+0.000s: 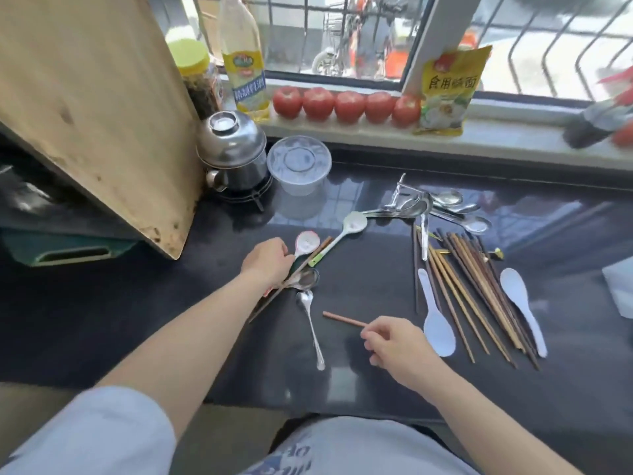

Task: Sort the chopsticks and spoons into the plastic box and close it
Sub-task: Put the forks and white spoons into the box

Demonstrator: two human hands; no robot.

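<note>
Chopsticks lie at three o'clock; our right hand pinches one chopstick, left hand grips several; we gather them parallel

A single wide-angle view comes from the person's head, facing forward and steeply down over the dark glossy table. It sits close: both forearms enter from the bottom edge, with the left hand and right hand near the middle. The barred window and its pale sill run along the top, bowed by the lens.
</note>
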